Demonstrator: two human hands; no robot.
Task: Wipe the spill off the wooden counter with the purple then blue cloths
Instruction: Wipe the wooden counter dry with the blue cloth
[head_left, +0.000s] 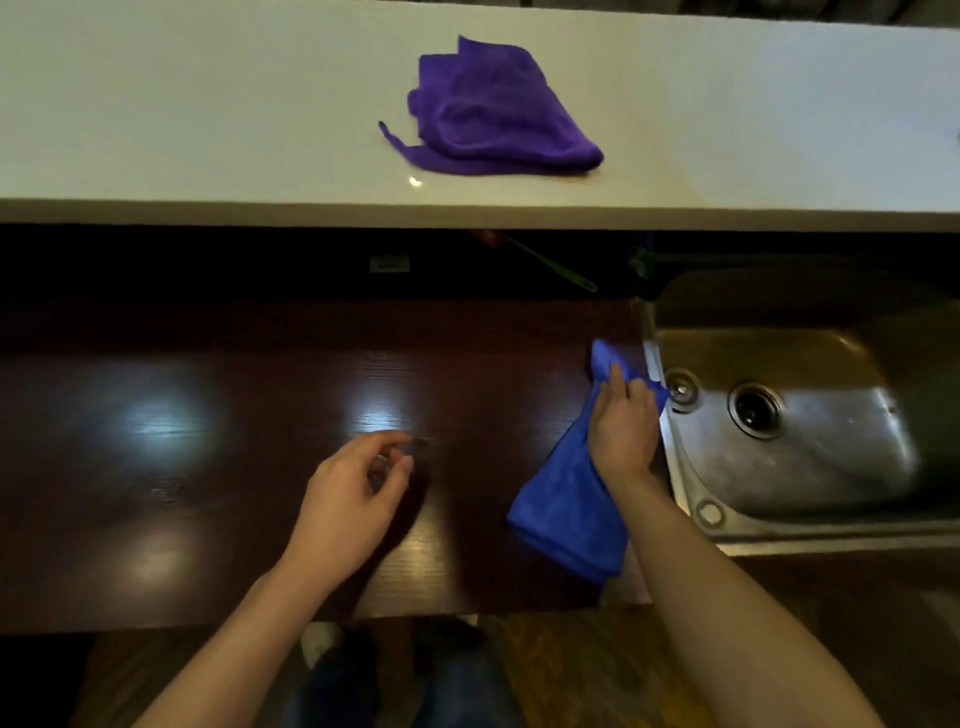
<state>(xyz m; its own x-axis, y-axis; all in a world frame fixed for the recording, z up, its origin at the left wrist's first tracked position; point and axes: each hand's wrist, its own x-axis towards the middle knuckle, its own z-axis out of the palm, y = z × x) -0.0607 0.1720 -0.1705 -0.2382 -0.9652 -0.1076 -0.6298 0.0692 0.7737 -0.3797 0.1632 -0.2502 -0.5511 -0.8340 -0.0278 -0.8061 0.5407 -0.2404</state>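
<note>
The purple cloth (488, 114) lies crumpled on the white upper ledge (208, 104), untouched. The blue cloth (566, 504) rests on the right end of the dark wooden counter (208, 441), beside the sink. My right hand (621, 426) grips the blue cloth near its far end, fingers closed around the fabric. My left hand (353, 499) hovers over the counter's middle with fingers loosely curled and nothing in it. A small glinting wet patch (423, 441) shows just beyond its fingertips.
A steel sink (831, 467) with a drain sits right of the counter. A green-handled tool (556, 267) lies in the dark gap under the ledge. Floor and my legs show below the counter's front edge.
</note>
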